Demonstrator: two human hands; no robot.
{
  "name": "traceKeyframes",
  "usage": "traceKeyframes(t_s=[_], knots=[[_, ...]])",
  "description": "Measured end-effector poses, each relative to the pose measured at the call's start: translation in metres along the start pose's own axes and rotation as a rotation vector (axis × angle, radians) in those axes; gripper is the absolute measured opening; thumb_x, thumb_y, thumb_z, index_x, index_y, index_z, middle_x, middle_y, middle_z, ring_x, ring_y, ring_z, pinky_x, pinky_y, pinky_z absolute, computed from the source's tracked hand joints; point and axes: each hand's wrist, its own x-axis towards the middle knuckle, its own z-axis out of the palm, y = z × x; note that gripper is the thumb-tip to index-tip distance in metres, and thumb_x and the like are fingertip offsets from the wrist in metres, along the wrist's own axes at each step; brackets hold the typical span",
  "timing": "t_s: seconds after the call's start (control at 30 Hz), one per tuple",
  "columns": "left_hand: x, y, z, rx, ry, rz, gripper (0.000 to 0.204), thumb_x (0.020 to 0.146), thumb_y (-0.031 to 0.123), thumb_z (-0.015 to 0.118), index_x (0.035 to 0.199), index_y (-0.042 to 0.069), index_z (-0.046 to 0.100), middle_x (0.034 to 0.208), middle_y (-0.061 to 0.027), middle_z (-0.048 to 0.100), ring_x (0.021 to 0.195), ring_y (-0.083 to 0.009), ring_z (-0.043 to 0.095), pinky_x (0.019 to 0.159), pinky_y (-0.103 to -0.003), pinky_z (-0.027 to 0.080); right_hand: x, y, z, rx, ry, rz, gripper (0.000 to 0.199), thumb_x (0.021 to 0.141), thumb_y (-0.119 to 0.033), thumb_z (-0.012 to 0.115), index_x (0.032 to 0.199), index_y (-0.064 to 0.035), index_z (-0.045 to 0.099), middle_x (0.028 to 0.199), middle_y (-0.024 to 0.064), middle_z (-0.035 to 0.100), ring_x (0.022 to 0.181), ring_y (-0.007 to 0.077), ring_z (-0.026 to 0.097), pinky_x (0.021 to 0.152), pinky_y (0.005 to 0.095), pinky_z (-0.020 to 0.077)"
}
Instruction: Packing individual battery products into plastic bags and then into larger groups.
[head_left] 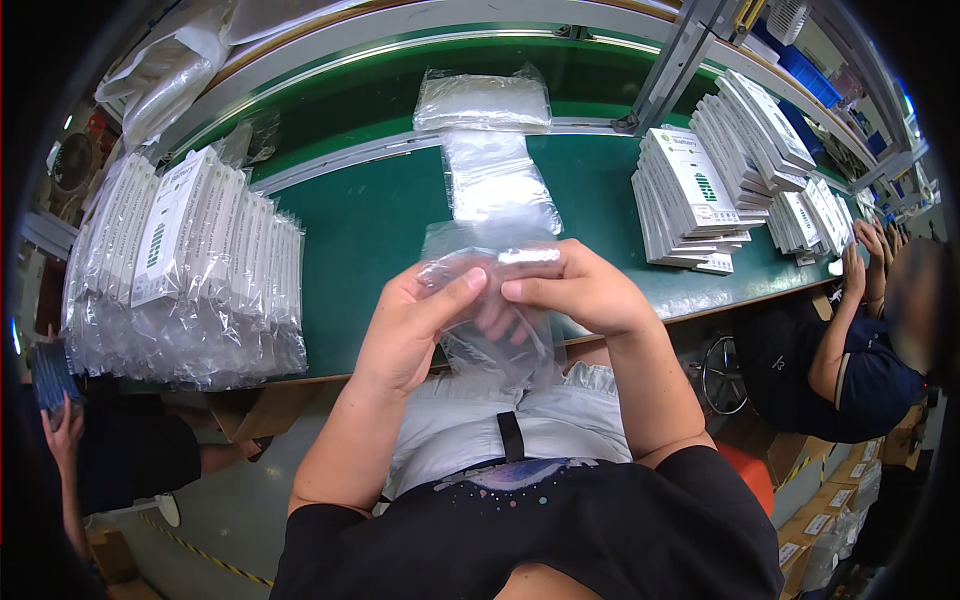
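Note:
Between my hands, over the table's near edge, hangs a thin clear plastic bag [510, 355]. My left hand [425, 315] pinches it, thumb pressed on the film. From the other side my right hand [585, 290] grips the bag too, its thumb tip close to the left one. Some fingers show blurred through the film. Just beyond my hands lies a stack of flat clear bags [500, 180] on the green table. A thicker bundle of clear bags [483, 100] rests behind it.
White boxes in clear bags [190, 250] stand in a row at left. Stacks of flat white boxes [690, 190] occupy the right side of the green tabletop [370, 200]. A metal post [670, 70] rises at back right. One person [850, 340] sits at right, another [120, 450] at left.

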Motion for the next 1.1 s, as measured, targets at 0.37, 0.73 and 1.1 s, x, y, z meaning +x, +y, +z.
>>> traceKeyframes(t_s=[0.37, 0.73, 1.1], knots=[[0.040, 0.012, 0.004, -0.020, 0.255, 0.330, 0.030, 0.091, 0.004, 0.051, 0.121, 0.000, 0.050, 0.115, -0.0149, 0.060, 0.105, -0.0238, 0.059, 0.089, -0.036, 0.048, -0.002, 0.033, 0.002, 0.148, 0.387, -0.015, 0.034, 0.084, -0.008, 0.065, 0.112, 0.0043, 0.052, 0.095, 0.0135, 0.064, 0.087, 0.0222, 0.065, 0.070, 0.0287, 0.0529], [0.139, 0.039, -0.020, 0.753, 0.569, 0.587, 0.073, 0.081, 0.031, 0.069, 0.134, -0.005, 0.034, 0.132, -0.0231, 0.042, 0.125, -0.0326, 0.040, 0.104, -0.041, 0.031, 0.076, 0.013, -0.080, 0.173, 0.649, -0.040, 0.011, 0.082, -0.005, 0.064, 0.087, 0.0036, 0.060, 0.078, 0.0085, 0.063, 0.060, 0.0166, 0.062, 0.055, 0.0307, 0.0549], [0.119, -0.038, -0.039, 1.755, -0.024, 0.592, 0.054, 0.088, 0.031, 0.056, 0.131, 0.001, 0.041, 0.140, -0.0198, 0.033, 0.133, -0.0351, 0.029, 0.110, -0.048, 0.022, 0.078, 0.006, -0.087, -0.189, 0.763, 0.137, 0.027, 0.084, -0.015, 0.064, 0.093, 0.0097, 0.057, 0.080, 0.0141, 0.060, 0.059, 0.0188, 0.061, 0.049, 0.0313, 0.0538]])
